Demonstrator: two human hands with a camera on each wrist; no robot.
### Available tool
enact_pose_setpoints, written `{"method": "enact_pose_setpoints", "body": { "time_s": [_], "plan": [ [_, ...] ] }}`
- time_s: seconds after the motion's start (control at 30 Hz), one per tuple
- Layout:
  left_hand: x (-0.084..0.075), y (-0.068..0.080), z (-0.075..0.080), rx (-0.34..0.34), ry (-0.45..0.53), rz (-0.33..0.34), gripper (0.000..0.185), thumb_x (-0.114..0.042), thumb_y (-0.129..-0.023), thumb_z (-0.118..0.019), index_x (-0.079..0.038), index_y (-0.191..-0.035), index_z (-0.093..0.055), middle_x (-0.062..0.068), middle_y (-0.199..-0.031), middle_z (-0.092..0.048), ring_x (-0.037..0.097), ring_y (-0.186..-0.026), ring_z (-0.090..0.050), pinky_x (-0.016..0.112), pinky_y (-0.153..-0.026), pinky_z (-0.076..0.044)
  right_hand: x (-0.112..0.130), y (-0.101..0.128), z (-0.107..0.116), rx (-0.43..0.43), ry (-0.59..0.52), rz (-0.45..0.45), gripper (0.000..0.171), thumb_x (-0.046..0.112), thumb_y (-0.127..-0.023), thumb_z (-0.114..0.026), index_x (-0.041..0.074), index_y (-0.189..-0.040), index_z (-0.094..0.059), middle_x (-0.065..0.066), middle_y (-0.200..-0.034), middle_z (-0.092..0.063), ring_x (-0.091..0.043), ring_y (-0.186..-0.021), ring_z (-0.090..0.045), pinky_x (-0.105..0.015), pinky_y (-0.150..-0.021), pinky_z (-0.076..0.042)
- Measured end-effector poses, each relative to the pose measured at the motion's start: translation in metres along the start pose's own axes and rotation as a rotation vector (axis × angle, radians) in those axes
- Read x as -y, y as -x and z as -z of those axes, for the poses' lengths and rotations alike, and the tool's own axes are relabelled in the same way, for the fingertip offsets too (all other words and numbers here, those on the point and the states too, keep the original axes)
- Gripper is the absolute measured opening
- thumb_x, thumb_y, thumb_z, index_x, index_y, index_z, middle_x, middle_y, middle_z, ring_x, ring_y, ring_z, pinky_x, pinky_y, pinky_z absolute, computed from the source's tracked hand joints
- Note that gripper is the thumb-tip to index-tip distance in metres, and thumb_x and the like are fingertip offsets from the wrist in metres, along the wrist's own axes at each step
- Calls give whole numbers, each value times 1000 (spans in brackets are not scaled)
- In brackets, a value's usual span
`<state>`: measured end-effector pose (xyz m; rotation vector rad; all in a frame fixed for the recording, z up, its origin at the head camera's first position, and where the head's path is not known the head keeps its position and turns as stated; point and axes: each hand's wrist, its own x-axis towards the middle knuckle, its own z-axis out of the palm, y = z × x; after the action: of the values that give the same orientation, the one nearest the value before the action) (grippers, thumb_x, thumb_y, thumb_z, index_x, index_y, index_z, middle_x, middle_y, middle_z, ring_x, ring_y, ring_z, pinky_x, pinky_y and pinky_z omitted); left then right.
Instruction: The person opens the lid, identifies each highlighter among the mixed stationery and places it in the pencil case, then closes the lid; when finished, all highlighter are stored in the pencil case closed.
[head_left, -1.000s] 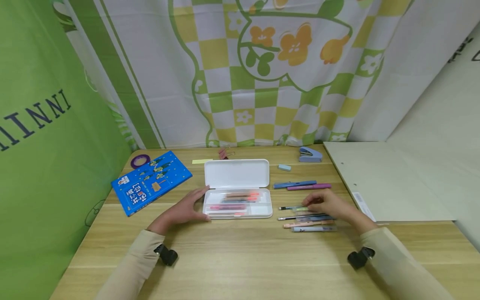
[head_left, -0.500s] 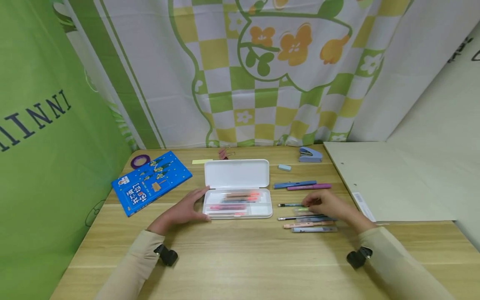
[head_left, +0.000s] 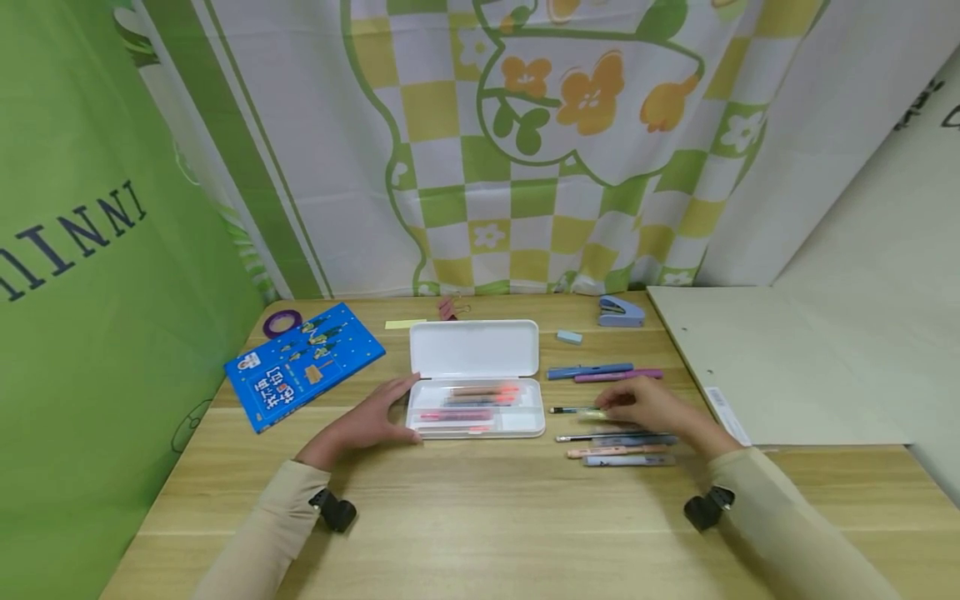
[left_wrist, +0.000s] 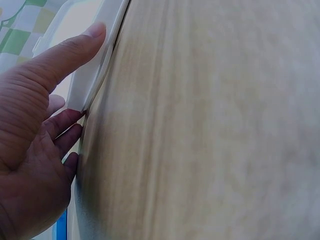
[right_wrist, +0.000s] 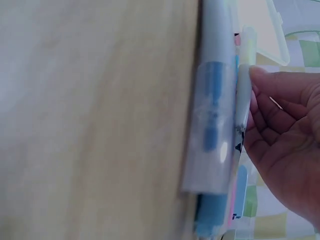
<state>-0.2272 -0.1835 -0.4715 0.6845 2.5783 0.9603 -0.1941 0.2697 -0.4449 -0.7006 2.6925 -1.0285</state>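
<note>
An open white pencil case (head_left: 528, 419) lies mid-table, lid (head_left: 474, 347) flat behind it, with several pens inside. My left hand (head_left: 390, 412) rests against its left end; in the left wrist view the thumb (left_wrist: 75, 47) lies along the case's edge (left_wrist: 95, 80) with the fingers straight. My right hand (head_left: 615, 408) pinches a pale green pen (head_left: 592, 414) just right of the case; the right wrist view shows the fingertips (right_wrist: 260, 82) on that pen (right_wrist: 243, 95). Several more pens (head_left: 618, 451) lie below the hand, and a clear blue-inked one (right_wrist: 212, 125) sits beside it.
A blue pen (head_left: 588, 370) and a purple pen (head_left: 618, 376) lie behind the right hand. A stapler (head_left: 619, 312), eraser (head_left: 568, 337), binder clip (head_left: 447, 308), sticky note (head_left: 405, 323), tape ring (head_left: 281, 321) and blue book (head_left: 303, 364) line the back. A pale board (head_left: 765, 367) covers the right.
My right hand has shifted slightly up and left with the pale green pen, toward the case. The left hand has stayed on the case.
</note>
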Motion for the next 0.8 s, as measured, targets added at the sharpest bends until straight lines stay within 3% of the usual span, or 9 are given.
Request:
{"method": "enact_pose_setpoints", "body": {
  "time_s": [0.3, 0.6, 0.8],
  "plan": [
    [2, 1, 0, -7, -9, 0, 103, -46, -72, -79, -15, -152, -21, 14, -153, -25, 36, -139, -21, 57, -109, -24, 27, -27, -2, 18, -162, -80, 20, 6, -89, -64, -5, -105, -68, -13, -101, -69, -19, -91, -62, -28, -76, -52],
    [1, 2, 1, -6, -20, -18, 103, -45, -73, -79, -14, -152, -20, 16, -152, -26, 38, -138, -23, 57, -108, -24, 71, -82, -27, 37, -211, -35, 19, 10, -89, -65, 1, -105, -70, -9, -100, -69, -18, -93, -62, -32, -79, -52],
    [0, 0, 0, 5, -10, -12, 103, -45, -74, -79, -14, -152, -20, 15, -152, -26, 36, -138, -23, 56, -109, -24, 90, -113, -50, 75, -257, 0, 17, 4, -87, -66, -4, -102, -70, -12, -95, -70, -14, -85, -63, -28, -75, -53]
  ]
}}
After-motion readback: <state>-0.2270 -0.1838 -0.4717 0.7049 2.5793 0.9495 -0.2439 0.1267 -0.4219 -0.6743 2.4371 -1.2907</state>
